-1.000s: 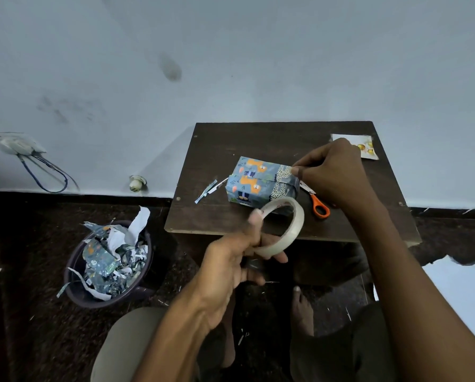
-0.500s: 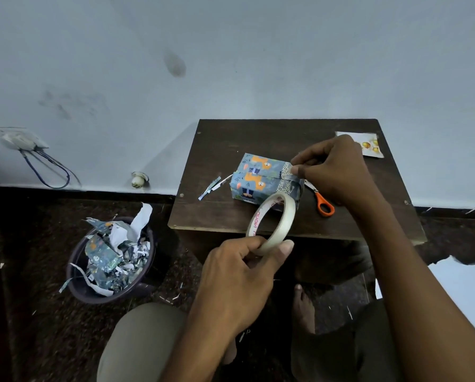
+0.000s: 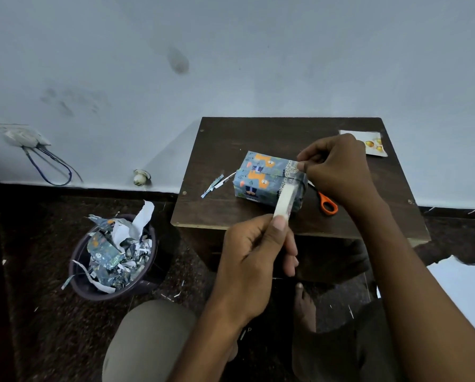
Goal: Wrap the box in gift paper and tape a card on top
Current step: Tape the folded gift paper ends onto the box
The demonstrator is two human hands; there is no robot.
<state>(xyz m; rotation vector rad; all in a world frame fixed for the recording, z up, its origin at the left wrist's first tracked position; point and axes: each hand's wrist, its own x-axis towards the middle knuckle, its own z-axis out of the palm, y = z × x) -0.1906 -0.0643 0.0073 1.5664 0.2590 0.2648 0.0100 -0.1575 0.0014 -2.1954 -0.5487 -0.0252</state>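
The wrapped box (image 3: 269, 180) sits mid-table (image 3: 258, 133). The left hand (image 3: 255, 252) grips the tape roll (image 3: 284, 199) before it; the right hand (image 3: 338, 169) pinches the tape end at its right edge. The card (image 3: 374, 143) lies behind.

The left hand (image 3: 254, 252) grips the tape roll (image 3: 284, 199) at the near edge of the table (image 3: 258, 136). Directly beyond that grip the box (image 3: 266, 179) sits on the table. The right hand (image 3: 338, 169) pinches at the box's far right top edge, beyond and right of the grip. The scissors (image 3: 327, 204) lie right of the box, partly under the right hand. The card (image 3: 375, 143) lies at the far right corner. Paper scraps (image 3: 215, 184) lie left of the box. The bin (image 3: 112, 257) stands on the floor, well left of the grip.
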